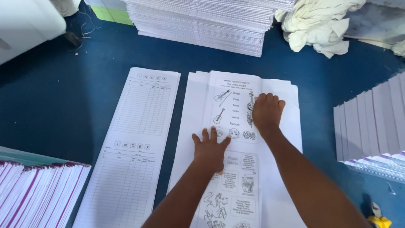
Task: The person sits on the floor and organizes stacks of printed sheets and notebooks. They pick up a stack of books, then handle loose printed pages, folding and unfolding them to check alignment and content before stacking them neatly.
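Both forearms are stretched over the long white printed sheet with instrument drawings, kept flat atop a loose paper pile on the blue table. On it the left hand is pressed with fingers spread; the right hand is laid knuckles-curled, gripping nothing. Left of that sheet, a ruled white index sheet is laid parallel.

1. Left hand lies flat on the picture worksheet.
2. Right hand presses its upper part.
3. Ruled index sheet lies beside it on the blue tabletop.
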`<move>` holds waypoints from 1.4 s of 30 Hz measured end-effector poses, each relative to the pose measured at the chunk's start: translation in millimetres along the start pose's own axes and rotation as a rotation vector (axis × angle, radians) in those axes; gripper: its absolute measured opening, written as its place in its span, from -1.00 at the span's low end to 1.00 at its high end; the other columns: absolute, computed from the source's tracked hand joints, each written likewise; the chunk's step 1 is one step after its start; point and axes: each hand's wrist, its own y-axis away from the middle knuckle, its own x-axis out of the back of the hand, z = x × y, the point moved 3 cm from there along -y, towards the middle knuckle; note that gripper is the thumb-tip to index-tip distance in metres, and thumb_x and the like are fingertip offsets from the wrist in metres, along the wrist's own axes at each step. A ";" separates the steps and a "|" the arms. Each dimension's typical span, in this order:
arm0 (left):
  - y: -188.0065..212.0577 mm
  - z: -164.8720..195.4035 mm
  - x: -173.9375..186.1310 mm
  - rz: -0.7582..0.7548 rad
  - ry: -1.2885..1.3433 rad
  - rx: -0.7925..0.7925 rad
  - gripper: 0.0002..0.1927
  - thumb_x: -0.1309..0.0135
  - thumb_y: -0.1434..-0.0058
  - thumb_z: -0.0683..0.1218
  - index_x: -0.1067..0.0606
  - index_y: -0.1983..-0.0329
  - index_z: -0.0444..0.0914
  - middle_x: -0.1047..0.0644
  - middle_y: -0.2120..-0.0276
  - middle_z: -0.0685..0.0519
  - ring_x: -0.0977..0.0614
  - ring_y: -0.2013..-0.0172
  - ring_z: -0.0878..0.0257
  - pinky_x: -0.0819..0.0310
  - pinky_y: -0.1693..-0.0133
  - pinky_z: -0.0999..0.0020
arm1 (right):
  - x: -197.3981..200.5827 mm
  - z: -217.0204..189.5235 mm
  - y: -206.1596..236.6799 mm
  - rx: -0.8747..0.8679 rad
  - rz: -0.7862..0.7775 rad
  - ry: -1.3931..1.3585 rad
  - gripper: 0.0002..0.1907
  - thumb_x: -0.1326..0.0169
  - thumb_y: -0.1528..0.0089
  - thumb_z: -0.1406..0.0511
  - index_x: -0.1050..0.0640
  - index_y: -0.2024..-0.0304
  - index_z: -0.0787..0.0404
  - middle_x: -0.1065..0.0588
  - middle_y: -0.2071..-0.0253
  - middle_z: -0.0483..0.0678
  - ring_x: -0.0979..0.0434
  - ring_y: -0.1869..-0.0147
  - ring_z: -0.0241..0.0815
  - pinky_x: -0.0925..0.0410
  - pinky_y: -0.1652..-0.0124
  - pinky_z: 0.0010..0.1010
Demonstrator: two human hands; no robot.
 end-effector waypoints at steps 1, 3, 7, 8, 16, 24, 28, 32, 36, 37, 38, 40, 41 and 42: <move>0.6 -0.1 0.4 -0.003 0.006 0.004 0.21 -0.48 0.06 0.12 0.02 -0.56 0.18 0.15 -0.54 -0.24 0.15 -0.50 -0.27 0.20 -0.31 -0.48 | 2.2 -0.4 5.9 -0.002 0.010 -0.015 -0.72 0.11 -0.45 0.20 -0.53 0.24 0.18 -0.43 0.27 -0.04 -0.37 0.13 -0.06 -0.13 0.00 -0.09; 1.0 0.0 1.7 -0.010 0.017 0.010 0.21 -0.49 0.07 0.11 0.01 -0.56 0.20 0.16 -0.54 -0.22 0.16 -0.50 -0.25 0.20 -0.32 -0.48 | 7.7 -1.2 17.6 0.022 0.069 -0.043 -0.77 0.08 -0.43 0.23 -0.52 0.26 0.18 -0.43 0.28 -0.04 -0.37 0.14 -0.06 -0.14 0.02 -0.10; 2.6 -1.0 1.9 -0.018 0.031 0.021 0.23 -0.50 0.10 0.09 0.00 -0.55 0.23 0.17 -0.55 -0.19 0.18 -0.51 -0.21 0.19 -0.32 -0.47 | 18.5 -2.9 40.1 0.039 0.150 -0.124 -0.82 0.01 -0.40 0.28 -0.49 0.29 0.19 -0.41 0.32 -0.02 -0.36 0.19 -0.04 -0.14 0.05 -0.10; 2.3 -0.9 1.9 -0.014 0.032 0.022 0.23 -0.51 0.11 0.08 0.00 -0.55 0.24 0.17 -0.55 -0.19 0.18 -0.52 -0.21 0.19 -0.32 -0.48 | 21.0 -3.4 43.8 0.034 0.169 -0.133 -0.82 0.00 -0.39 0.28 -0.49 0.30 0.19 -0.41 0.32 -0.02 -0.36 0.20 -0.04 -0.14 0.06 -0.10; 0.2 -1.8 -1.3 -0.013 0.043 0.041 0.28 -0.54 0.15 0.10 0.02 -0.55 0.29 0.18 -0.56 -0.13 0.19 -0.52 -0.17 0.19 -0.32 -0.48 | 42.2 -8.6 78.1 0.028 0.217 -0.208 -0.83 0.00 -0.37 0.29 -0.46 0.31 0.21 -0.37 0.36 -0.02 -0.33 0.24 -0.03 -0.12 0.12 -0.09; 0.5 -3.9 -2.3 -0.019 0.057 0.062 0.27 -0.53 0.14 0.11 0.03 -0.54 0.34 0.21 -0.57 -0.07 0.22 -0.53 -0.09 0.21 -0.33 -0.49 | 60.7 -14.0 107.2 0.067 0.260 -0.203 -0.83 0.00 -0.38 0.31 -0.44 0.33 0.20 -0.33 0.40 -0.04 -0.28 0.30 -0.08 -0.12 0.16 -0.14; -1.5 -4.7 -5.6 -0.010 0.068 0.067 0.27 -0.52 0.14 0.11 0.03 -0.54 0.35 0.22 -0.57 -0.05 0.23 -0.54 -0.07 0.23 -0.33 -0.50 | 69.1 -17.3 122.1 0.117 0.303 -0.145 -0.80 -0.01 -0.41 0.32 -0.44 0.34 0.20 -0.31 0.43 -0.04 -0.27 0.33 -0.08 -0.12 0.19 -0.16; -4.3 -7.7 -10.8 0.006 0.084 0.067 0.28 -0.53 0.16 0.13 0.04 -0.53 0.35 0.25 -0.58 -0.01 0.25 -0.54 -0.03 0.26 -0.34 -0.49 | 74.1 -17.8 132.3 0.077 0.255 -0.191 -0.81 0.02 -0.37 0.30 -0.44 0.36 0.20 -0.32 0.42 -0.03 -0.29 0.31 -0.07 -0.14 0.19 -0.15; -6.1 -12.9 -16.9 0.037 0.105 0.055 0.30 -0.54 0.19 0.15 0.05 -0.53 0.37 0.24 -0.58 0.03 0.25 -0.54 0.00 0.27 -0.35 -0.47 | 79.6 -19.7 144.5 0.040 0.196 -0.247 -0.81 0.03 -0.36 0.30 -0.43 0.37 0.18 -0.33 0.42 -0.05 -0.30 0.31 -0.08 -0.14 0.18 -0.14; -7.0 -13.9 -18.2 0.036 0.105 0.059 0.31 -0.54 0.20 0.16 0.05 -0.53 0.37 0.24 -0.58 0.04 0.25 -0.54 0.01 0.28 -0.36 -0.47 | 80.9 -20.0 148.0 0.031 0.173 -0.266 -0.81 0.03 -0.36 0.30 -0.44 0.37 0.18 -0.33 0.42 -0.05 -0.30 0.32 -0.08 -0.14 0.18 -0.14; -8.1 -13.9 -19.3 0.034 0.105 0.062 0.31 -0.54 0.20 0.16 0.06 -0.53 0.38 0.25 -0.58 0.04 0.26 -0.54 0.02 0.29 -0.36 -0.46 | 82.6 -19.9 151.1 0.028 0.166 -0.267 -0.82 0.03 -0.35 0.30 -0.43 0.37 0.18 -0.34 0.42 -0.05 -0.30 0.31 -0.08 -0.14 0.18 -0.14; -10.6 -14.0 -20.3 0.034 0.101 0.054 0.32 -0.54 0.20 0.17 0.05 -0.53 0.36 0.25 -0.58 0.03 0.26 -0.54 0.00 0.30 -0.36 -0.47 | 85.5 -20.9 158.2 0.022 0.149 -0.273 -0.83 0.03 -0.34 0.29 -0.43 0.37 0.18 -0.34 0.41 -0.04 -0.31 0.30 -0.07 -0.14 0.17 -0.14; -10.8 -14.8 -21.0 0.034 0.097 0.051 0.32 -0.54 0.20 0.17 0.05 -0.53 0.35 0.25 -0.58 0.02 0.26 -0.54 0.00 0.30 -0.35 -0.48 | 87.3 -22.0 162.6 0.025 0.141 -0.270 -0.82 0.03 -0.35 0.30 -0.42 0.36 0.18 -0.34 0.41 -0.04 -0.31 0.30 -0.07 -0.14 0.17 -0.14; -11.4 -15.1 -21.5 0.035 0.101 0.049 0.32 -0.54 0.21 0.18 0.06 -0.53 0.35 0.25 -0.58 0.02 0.26 -0.54 0.00 0.31 -0.35 -0.48 | 89.0 -22.0 166.0 0.028 0.136 -0.266 -0.82 0.03 -0.36 0.30 -0.42 0.36 0.18 -0.34 0.41 -0.04 -0.31 0.30 -0.07 -0.14 0.17 -0.15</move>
